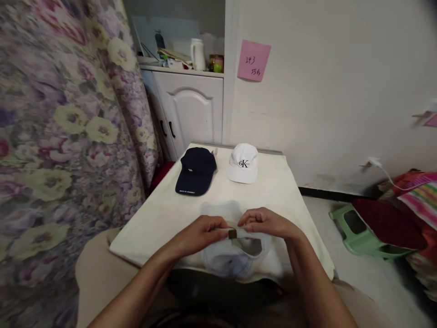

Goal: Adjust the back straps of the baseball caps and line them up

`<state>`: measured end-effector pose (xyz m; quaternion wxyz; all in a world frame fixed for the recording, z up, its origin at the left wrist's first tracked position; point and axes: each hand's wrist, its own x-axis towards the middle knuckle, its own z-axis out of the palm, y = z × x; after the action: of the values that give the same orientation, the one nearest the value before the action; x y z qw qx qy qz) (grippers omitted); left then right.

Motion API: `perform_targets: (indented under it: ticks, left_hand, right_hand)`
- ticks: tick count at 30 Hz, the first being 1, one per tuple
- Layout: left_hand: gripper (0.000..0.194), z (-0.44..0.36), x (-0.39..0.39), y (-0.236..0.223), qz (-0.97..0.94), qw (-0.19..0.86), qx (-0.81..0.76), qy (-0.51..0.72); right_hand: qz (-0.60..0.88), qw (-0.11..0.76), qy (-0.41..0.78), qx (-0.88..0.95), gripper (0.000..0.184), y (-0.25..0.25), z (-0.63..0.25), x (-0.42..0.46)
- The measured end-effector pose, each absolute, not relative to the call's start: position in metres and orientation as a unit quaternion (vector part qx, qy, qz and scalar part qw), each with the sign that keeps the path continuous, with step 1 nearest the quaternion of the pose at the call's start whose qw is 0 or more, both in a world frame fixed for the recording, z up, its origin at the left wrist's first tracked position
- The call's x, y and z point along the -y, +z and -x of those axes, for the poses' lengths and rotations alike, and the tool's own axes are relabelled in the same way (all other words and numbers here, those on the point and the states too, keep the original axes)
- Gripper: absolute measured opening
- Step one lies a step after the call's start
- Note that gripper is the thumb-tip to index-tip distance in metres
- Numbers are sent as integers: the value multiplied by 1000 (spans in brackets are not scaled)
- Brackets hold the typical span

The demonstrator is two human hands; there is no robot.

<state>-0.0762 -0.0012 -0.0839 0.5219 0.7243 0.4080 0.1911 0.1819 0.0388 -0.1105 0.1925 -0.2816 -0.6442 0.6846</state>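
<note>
A pale white cap (228,260) lies upside-down at the near edge of a small cream-covered table (164,214), its brim pointing away from me. My left hand (201,232) and my right hand (264,223) both pinch its back strap, with a small brown buckle (232,234) between the fingertips. Farther back on the table rest a dark navy cap (195,171) on the left and a white cap with a black logo (243,163) on the right.
A floral curtain (58,136) hangs along the left. Behind the table stand a white cabinet (191,109) with clutter on top and a wall bearing a pink note (253,60). A green stool (358,228) and colourful bedding (416,205) lie at the right.
</note>
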Motion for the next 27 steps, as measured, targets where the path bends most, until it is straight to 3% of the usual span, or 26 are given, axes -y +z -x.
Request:
perform_targets:
  ticks: [5,14,27]
  left_hand:
    - [26,62,4,-79,-740,503,-403,191]
    - [15,69,6,-75,-733,497,-410,218]
    - [12,59,8,-81,-748,462,-425,215]
  right_hand:
    - [275,162,679,661,19,-97,-164,-26]
    - [294,165,683,648,28,-103,-176,-31]
    - [323,208,607,696,20,-97,-166,-21]
